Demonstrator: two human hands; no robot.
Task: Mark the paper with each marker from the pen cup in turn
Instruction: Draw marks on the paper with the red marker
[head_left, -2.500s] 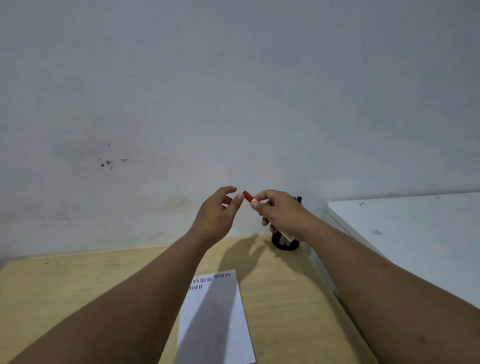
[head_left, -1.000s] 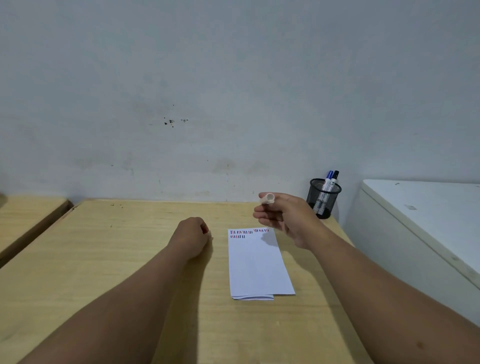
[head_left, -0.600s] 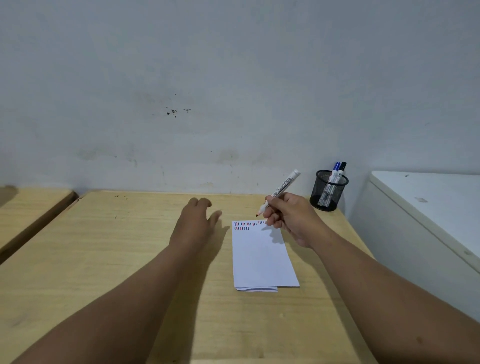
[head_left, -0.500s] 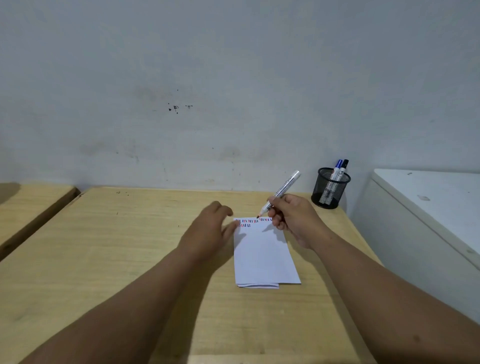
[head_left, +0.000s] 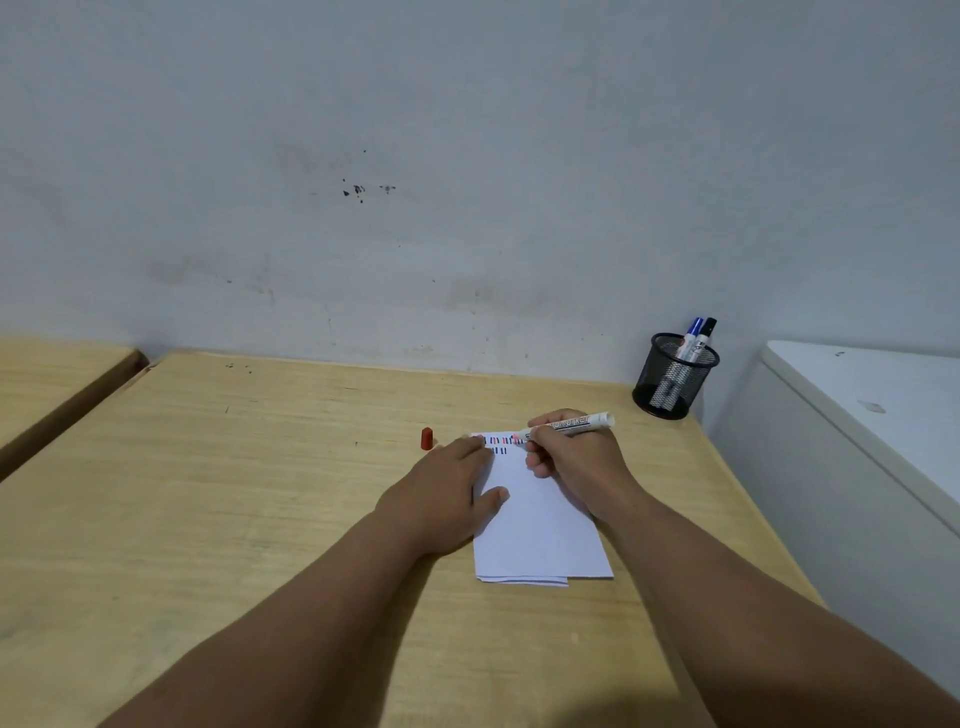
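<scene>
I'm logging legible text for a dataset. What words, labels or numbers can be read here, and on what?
Marker in the right hand: black print along the barrel, too blurred to read.
Markers in the pen cup: labels too small to read.
Paper: only coloured strokes, no words.

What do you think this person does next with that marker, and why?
Probably a short stroke on the paper. The right hand holds the uncapped marker with its tip at the top row of coloured dashes, the left hand lies flat on the sheet, and the red cap stands on the table, so writing seems imminent.
</scene>
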